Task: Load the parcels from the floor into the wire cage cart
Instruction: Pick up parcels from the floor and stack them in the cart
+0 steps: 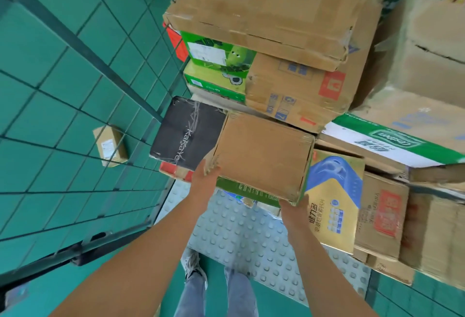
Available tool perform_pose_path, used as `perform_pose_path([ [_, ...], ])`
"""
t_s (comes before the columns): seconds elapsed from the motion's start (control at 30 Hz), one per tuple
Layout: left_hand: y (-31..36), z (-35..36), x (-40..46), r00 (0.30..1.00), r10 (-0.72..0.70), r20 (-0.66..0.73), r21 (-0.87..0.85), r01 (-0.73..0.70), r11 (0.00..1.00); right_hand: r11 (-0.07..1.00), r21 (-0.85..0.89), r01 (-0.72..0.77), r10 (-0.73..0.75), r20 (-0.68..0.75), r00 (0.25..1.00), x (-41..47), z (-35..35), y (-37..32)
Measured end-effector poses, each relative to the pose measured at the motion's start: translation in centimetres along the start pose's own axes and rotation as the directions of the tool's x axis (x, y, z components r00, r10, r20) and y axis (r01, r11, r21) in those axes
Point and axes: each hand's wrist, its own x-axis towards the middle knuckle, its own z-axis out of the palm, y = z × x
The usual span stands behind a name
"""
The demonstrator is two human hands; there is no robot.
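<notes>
One view only, from a camera worn on the person's head, wide-angle and looking steeply down and forward. Both bare forearms reach away from the lens into the middle of the frame, and the person's legs and shoes (195, 265) sit at the near bottom edge. Stacked parcels fill the far and right side, close to the camera. The green wire cage wall (75, 115) runs along the left. Straight lines bend near the edges.
</notes>
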Motion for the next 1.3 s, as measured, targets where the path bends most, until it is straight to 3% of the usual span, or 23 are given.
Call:
perform_pose_path([
  [0.1, -0.9, -2.2, -2.9, 0.999, -0.009, 0.031, -0.011, 0.009, 1.000, 1.000, -0.023, -0.018, 0.019, 0.015, 1.000, -3.6, 0.9, -0.9],
  [0.2, -2.4, -4.9, -6.8, 1.000, 0.014, 0.022, -0.100, -0.012, 0.995, 0.993, -0.122, -0.003, 0.025, 0.180, 0.983, -7.1, 2.8, -1.5],
  [0.27, -3.7, -7.2, -9.3, 1.000, 0.026, 0.006, -0.157, -0.024, 0.987, 0.983, -0.181, 0.040, 0.016, 0.300, 0.954, -9.5, 4.6, -1.4],
  [0.47, -10.3, -15.5, -16.4, 0.992, -0.037, -0.117, -0.376, -0.010, 0.927, 0.900, -0.363, 0.239, -0.050, 0.458, 0.887, -16.5, 10.7, 1.7],
  [0.63, -19.5, -23.3, -21.6, 0.967, -0.141, -0.210, -0.561, -0.002, 0.828, 0.798, -0.472, 0.375, -0.077, 0.538, 0.839, -25.3, 15.5, 7.2],
  [0.77, -27.8, -30.8, -26.9, 0.929, -0.219, -0.298, -0.718, -0.066, 0.693, 0.739, -0.518, 0.430, -0.036, 0.608, 0.793, -33.7, 20.4, 13.9],
  [1.07, -45.2, -44.5, -38.1, 0.821, -0.359, -0.445, -0.844, -0.250, 0.474, 0.386, -0.623, 0.680, 0.176, 0.773, 0.609, -49.9, 30.9, 28.9],
  [1.3, -54.0, -47.4, -42.1, 0.751, -0.504, -0.427, -0.904, -0.337, 0.263, 0.136, -0.610, 0.780, 0.262, 0.782, 0.566, -54.8, 35.6, 35.7],
])
